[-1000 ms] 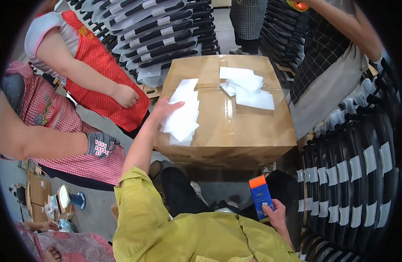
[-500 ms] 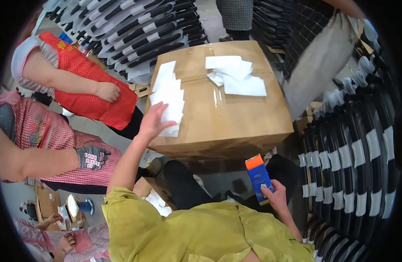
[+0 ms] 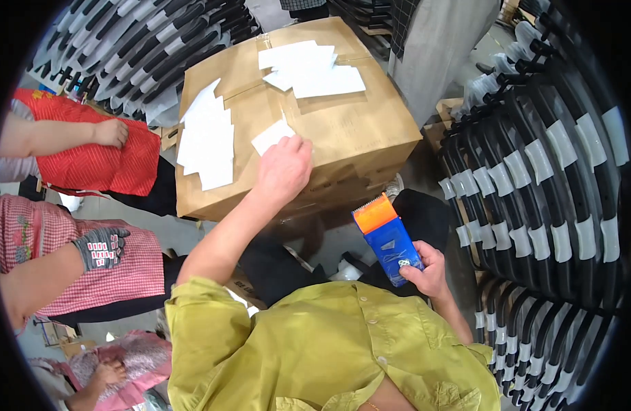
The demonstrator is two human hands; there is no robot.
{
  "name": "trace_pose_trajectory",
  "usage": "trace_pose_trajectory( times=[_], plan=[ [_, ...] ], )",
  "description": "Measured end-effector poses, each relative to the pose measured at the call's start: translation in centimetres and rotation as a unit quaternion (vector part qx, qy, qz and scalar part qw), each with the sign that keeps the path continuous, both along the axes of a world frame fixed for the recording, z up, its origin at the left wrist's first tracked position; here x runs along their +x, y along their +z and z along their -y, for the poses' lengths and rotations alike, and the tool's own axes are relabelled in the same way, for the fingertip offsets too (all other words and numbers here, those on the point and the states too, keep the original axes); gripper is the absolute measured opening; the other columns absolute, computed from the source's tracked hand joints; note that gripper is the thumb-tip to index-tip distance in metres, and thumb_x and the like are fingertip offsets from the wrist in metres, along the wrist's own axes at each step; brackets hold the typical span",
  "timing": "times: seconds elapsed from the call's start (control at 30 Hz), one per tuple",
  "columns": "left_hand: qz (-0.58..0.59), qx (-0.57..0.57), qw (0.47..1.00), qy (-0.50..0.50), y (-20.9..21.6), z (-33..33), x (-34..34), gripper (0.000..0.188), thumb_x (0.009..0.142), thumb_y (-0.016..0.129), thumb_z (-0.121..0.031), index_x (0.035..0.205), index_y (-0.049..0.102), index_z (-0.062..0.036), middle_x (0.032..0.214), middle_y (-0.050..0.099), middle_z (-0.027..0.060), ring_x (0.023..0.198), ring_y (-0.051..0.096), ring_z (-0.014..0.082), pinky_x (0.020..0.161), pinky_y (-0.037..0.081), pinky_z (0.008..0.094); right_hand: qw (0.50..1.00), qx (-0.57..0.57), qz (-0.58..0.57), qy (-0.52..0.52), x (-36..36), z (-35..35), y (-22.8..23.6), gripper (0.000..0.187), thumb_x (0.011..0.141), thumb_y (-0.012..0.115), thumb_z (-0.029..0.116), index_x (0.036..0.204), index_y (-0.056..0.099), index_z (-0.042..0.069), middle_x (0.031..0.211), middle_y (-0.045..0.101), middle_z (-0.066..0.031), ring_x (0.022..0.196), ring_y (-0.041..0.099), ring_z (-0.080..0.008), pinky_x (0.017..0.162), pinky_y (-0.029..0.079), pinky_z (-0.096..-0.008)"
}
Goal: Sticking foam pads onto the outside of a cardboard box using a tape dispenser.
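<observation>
My left hand [image 3: 286,168] is closed on a small white foam-like sheet [image 3: 272,137] above the near side of a cardboard box [image 3: 343,130]. Its fingertips pinch the sheet's right-hand edge. To the left, a fanned row of white sheets [image 3: 207,140] lies on the box top. Another loose pile of white sheets [image 3: 315,68] rests towards the far side. My right hand [image 3: 427,268] grips a blue tape dispenser [image 3: 392,246] with an orange, toothed end, held near my lap and apart from the box.
Stacked black curved frames with white wraps [image 3: 534,178] stand close on the right, and more stacked frames [image 3: 144,48] at the far left. A person in a red apron [image 3: 103,151] and one in a checked apron [image 3: 117,253] are at my left. Grey trousers [image 3: 442,55] show behind the box.
My left hand has left the row and moved right, now carrying one white sheet. The dispenser stays in my right hand, raised slightly. The whole view has shifted.
</observation>
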State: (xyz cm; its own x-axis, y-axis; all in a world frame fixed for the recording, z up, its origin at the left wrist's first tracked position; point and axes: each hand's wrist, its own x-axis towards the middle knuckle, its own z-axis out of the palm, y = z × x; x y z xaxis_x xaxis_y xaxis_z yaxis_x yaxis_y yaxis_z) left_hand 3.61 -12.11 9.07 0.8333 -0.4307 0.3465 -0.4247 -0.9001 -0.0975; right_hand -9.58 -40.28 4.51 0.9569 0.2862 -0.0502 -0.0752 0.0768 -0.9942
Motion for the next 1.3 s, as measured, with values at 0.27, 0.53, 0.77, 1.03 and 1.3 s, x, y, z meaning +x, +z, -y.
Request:
trace_pose_trajectory(
  times=[0.27, 0.53, 0.77, 1.03, 1.3],
  plan=[
    [-0.482, -0.531, 0.695, -0.044, 1.8, 3.4, -2.7, 0.031, 0.084, 0.053, -0.027, 0.100, 0.056, -0.0004, 0.084, 0.058, 0.0034, 0.071, 0.051, 0.0076, 0.064, 0.044, 0.0218, 0.998, -0.023, 0.057, 0.030, -1.4, 1.8, 0.5, 0.046, 0.063, 0.072, 0.026, 0.091, 0.054, -0.006, 0.078, 0.061, -0.0064, 0.065, 0.056, -0.0077, 0.059, 0.044, -0.0198],
    [-0.684, -0.615, 0.388, -0.053, 2.4, 4.0, -6.2, 0.018, 0.078, 0.063, -0.019, 0.089, 0.058, -0.0050, 0.082, 0.058, -0.0004, 0.072, 0.052, 0.0071, 0.062, 0.042, 0.0206, 0.973, -0.028, 0.215, 0.085, -0.1, 1.2, 1.0, 0.043, 0.058, 0.076, 0.024, 0.083, 0.057, -0.006, 0.064, 0.058, -0.0079, 0.053, 0.055, -0.0133, 0.049, 0.041, -0.0228],
    [-0.617, -0.680, 0.397, -0.007, 2.5, 2.4, -7.2, 0.015, 0.080, 0.059, -0.019, 0.084, 0.059, -0.0038, 0.078, 0.058, 0.0001, 0.070, 0.052, 0.0065, 0.063, 0.042, 0.0208, 0.965, -0.047, 0.224, 0.124, 0.7, -0.3, 1.1, 0.042, 0.061, 0.074, 0.025, 0.084, 0.056, -0.005, 0.065, 0.059, -0.0072, 0.055, 0.057, -0.0133, 0.052, 0.043, -0.0227],
    [-0.450, -0.652, 0.608, 0.055, 0.5, -0.5, -4.4, 0.016, 0.077, 0.062, -0.016, 0.078, 0.061, -0.0006, 0.065, 0.057, 0.0006, 0.056, 0.049, 0.0053, 0.051, 0.042, 0.0198, 0.993, -0.012, 0.016, 0.118, 1.6, -4.3, 3.8, 0.030, 0.071, 0.066, 0.011, 0.093, 0.052, -0.004, 0.076, 0.061, -0.0043, 0.067, 0.056, -0.0063, 0.061, 0.044, -0.0193],
    [-0.169, -0.507, 0.835, 0.133, -1.6, -6.2, 3.4, 0.016, 0.077, 0.059, -0.018, 0.078, 0.062, -0.0024, 0.063, 0.058, 0.0038, 0.053, 0.052, 0.0117, 0.051, 0.044, 0.0261, 0.991, -0.013, -0.074, 0.112, 3.2, -4.4, 4.6, 0.028, 0.074, 0.063, 0.011, 0.095, 0.053, -0.004, 0.084, 0.059, -0.0057, 0.071, 0.054, -0.0066, 0.064, 0.044, -0.0208]
  ],
)
